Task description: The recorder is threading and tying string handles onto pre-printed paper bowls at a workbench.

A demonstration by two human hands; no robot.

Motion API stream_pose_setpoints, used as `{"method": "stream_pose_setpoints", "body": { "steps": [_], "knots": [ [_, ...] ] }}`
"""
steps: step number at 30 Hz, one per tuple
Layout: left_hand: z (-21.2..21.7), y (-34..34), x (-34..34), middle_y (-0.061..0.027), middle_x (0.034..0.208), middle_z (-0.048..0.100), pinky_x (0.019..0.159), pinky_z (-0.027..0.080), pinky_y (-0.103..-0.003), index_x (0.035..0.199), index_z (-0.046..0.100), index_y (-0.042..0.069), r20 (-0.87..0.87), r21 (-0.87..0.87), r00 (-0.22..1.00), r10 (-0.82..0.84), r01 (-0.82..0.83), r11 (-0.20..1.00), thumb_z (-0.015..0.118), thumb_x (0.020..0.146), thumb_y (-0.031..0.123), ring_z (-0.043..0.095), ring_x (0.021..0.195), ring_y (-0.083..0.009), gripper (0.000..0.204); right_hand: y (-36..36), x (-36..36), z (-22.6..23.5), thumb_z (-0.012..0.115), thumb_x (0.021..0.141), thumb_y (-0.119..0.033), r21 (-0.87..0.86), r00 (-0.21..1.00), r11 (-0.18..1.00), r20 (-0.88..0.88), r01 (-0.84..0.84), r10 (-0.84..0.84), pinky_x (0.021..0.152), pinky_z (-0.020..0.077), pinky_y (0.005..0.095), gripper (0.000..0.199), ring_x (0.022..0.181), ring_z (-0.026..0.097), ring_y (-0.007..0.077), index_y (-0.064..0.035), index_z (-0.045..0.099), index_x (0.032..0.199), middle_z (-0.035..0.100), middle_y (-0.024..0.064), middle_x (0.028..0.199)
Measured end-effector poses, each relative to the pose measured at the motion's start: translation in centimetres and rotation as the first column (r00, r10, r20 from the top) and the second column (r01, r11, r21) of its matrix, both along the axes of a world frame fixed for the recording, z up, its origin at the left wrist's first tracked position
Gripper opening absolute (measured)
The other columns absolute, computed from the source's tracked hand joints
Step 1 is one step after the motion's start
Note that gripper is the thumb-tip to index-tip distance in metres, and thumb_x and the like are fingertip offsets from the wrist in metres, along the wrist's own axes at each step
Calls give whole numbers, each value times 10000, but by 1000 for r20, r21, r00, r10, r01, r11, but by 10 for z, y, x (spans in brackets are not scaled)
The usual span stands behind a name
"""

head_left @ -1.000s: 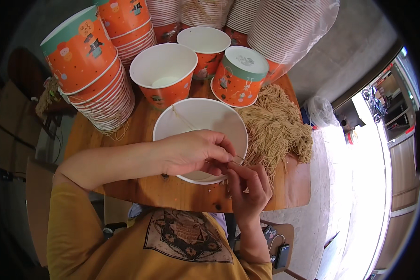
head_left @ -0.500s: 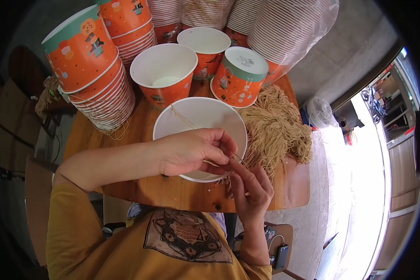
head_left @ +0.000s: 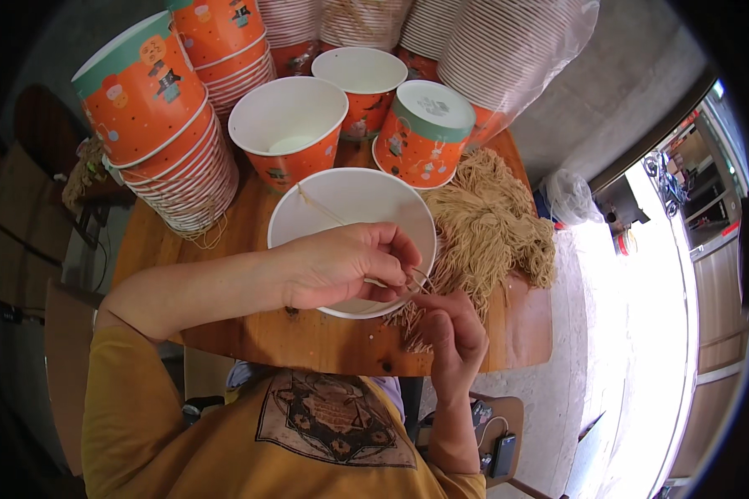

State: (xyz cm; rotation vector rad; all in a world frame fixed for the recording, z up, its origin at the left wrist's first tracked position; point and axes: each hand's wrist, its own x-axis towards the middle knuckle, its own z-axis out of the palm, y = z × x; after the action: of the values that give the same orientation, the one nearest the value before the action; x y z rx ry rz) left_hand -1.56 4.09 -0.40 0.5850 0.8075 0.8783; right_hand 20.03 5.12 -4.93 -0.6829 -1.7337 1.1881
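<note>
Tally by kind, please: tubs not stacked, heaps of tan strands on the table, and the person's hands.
Upright tubs: 3 (front tub, middle tub, far tub)
Upside-down tub: 1
Heap of tan strands: 1
Hands: 2 (left hand, right hand)
Total: 7

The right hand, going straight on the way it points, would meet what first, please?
The right hand would probably meet the left hand first, perhaps brushing the thin strand between them; depth is unclear.
</note>
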Motion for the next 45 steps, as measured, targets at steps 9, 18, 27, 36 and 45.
{"method": "stream_pose_setpoints", "body": {
  "steps": [9, 18, 27, 36, 45],
  "knots": [
    [7, -9, 13, 3, 948, 533, 829, 468, -249, 1116, 491, 62, -545, 514, 823, 162, 175, 839, 592, 859, -13, 530, 889, -82, 286, 3, -16, 15, 674, 853, -2, 42, 978, 983, 104, 178, -182, 556, 421, 197, 94, 611, 526, 55, -26, 631, 933, 580, 11, 767],
    [11, -13, 11, -20, 935, 468, 755, 451, -259, 1145, 497, 62, -693, 576, 685, 223, 341, 743, 598, 841, -19, 498, 824, -97, 331, 0, -18, 19, 706, 811, -7, 122, 955, 971, 190, 207, -227, 520, 424, 223, 120, 576, 521, 73, -35, 605, 871, 578, 21, 733],
    [12, -15, 12, -104, 1013, 415, 721, 493, -301, 955, 526, 13, -734, 617, 611, 295, 420, 666, 583, 802, -36, 565, 790, -170, 170, -6, -19, 12, 720, 768, 14, 300, 940, 932, 209, 202, -271, 502, 426, 255, 166, 567, 531, 128, -55, 598, 857, 573, 30, 710],
    [10, -19, 13, -56, 973, 461, 664, 483, -314, 917, 506, 39, -760, 649, 463, 457, 495, 578, 581, 807, -32, 559, 778, -169, 151, -7, -20, 8, 743, 726, 27, 505, 925, 840, 187, 197, -329, 505, 423, 305, 231, 559, 521, 176, -71, 592, 871, 567, 38, 698],
    [11, -18, 10, -49, 931, 592, 763, 475, -289, 1002, 527, 40, -748, 525, 621, 236, 336, 782, 577, 868, 38, 577, 870, -129, 143, -12, -15, 12, 652, 866, -12, -209, 995, 973, 56, 94, -84, 554, 406, 208, 86, 654, 509, 35, -46, 576, 889, 582, -27, 757]
  ]
}}
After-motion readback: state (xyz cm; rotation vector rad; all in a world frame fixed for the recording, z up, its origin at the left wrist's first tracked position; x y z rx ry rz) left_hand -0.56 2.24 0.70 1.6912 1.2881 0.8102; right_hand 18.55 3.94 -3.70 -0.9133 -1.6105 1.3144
